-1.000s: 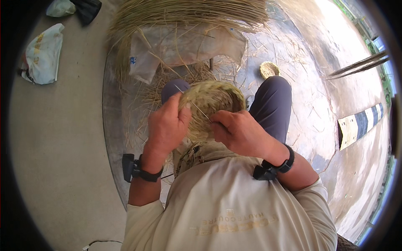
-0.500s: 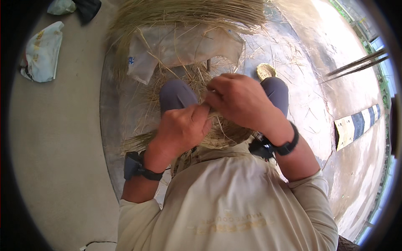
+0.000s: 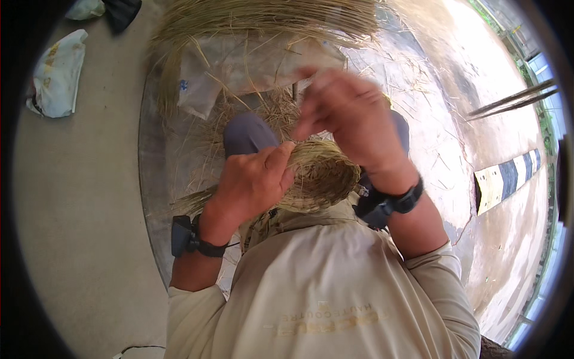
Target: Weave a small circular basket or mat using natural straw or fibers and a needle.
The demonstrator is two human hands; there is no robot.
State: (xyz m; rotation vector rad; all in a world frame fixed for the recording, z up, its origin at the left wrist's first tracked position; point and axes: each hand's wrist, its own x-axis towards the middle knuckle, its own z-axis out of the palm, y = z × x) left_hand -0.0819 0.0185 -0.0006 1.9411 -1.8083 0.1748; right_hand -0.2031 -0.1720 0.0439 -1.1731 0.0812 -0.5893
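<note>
In my lap rests a round, coiled straw basket (image 3: 326,179) with its mouth facing up. My left hand (image 3: 256,184) is closed on its left rim, thumb and fingers pressed together there. From beneath that wrist a sheaf of straw (image 3: 194,202) sticks out to the left. My right hand (image 3: 353,116) is raised above the far right side of the basket, apart from the left hand. Motion smears its fingers, so any strand between them cannot be made out.
A large bundle of long straw (image 3: 263,21) lies across the far side, with a translucent plastic sheet (image 3: 269,60) just nearer. Loose stalks (image 3: 412,72) litter the ground mat. White bags (image 3: 60,75) lie far left; a striped board (image 3: 508,179) is at right.
My right hand has lifted away from my left hand, up and to the right, uncovering the inside of the basket. My left hand has stayed at the rim.
</note>
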